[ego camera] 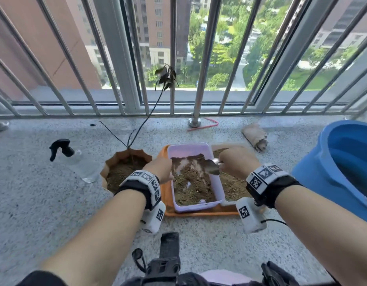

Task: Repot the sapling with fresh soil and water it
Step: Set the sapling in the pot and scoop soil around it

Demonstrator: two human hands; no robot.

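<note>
Outdoors, an orange tray (168, 195) sits on a speckled ledge (54, 203) behind railing bars (201, 69).

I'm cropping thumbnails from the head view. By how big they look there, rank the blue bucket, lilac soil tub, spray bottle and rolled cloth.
1. blue bucket, though cut off by the frame and nearer the camera
2. lilac soil tub
3. spray bottle
4. rolled cloth, the farthest

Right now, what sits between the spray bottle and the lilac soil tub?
In the head view, the brown pot holding the sapling stands between the spray bottle and the lilac tub. The left hand grips the tub's near wall.
</note>
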